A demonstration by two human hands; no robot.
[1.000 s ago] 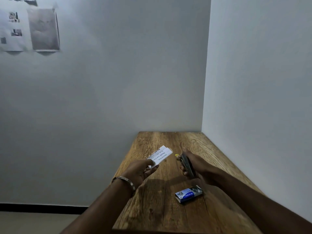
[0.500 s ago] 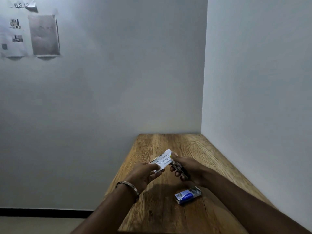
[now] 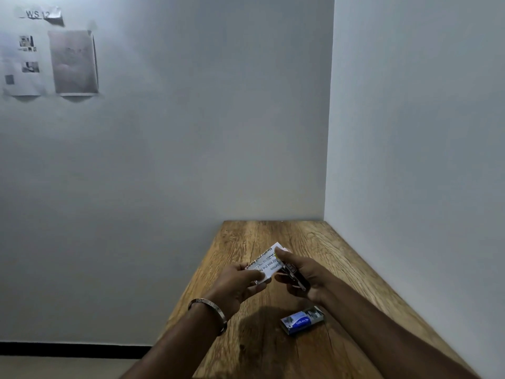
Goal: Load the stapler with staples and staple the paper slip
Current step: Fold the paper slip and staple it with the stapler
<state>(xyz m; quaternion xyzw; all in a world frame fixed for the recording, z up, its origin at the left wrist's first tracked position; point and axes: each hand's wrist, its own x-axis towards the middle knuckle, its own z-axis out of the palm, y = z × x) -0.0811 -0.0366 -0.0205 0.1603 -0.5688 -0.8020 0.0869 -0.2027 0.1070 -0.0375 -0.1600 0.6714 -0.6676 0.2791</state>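
Observation:
My left hand [image 3: 240,283] pinches the near end of a white printed paper slip [image 3: 266,262] above the wooden table [image 3: 273,351]. My right hand [image 3: 306,274] grips a small dark stapler [image 3: 293,273], its front end at the slip's right edge, with the thumb on top of the paper. A blue staple box [image 3: 302,320] lies on the table just in front of my right wrist, its tray partly slid out. The stapler's jaws are hidden behind the paper and my fingers.
The table sits in a corner, with a white wall [image 3: 410,160] along its right side and another behind it. Its left edge drops to the floor. Printed sheets [image 3: 73,61] hang on the far wall at upper left.
My hands have come together: the stapler in my right hand moved left to the slip's edge, and the slip now sits against it. The staple box has not moved.

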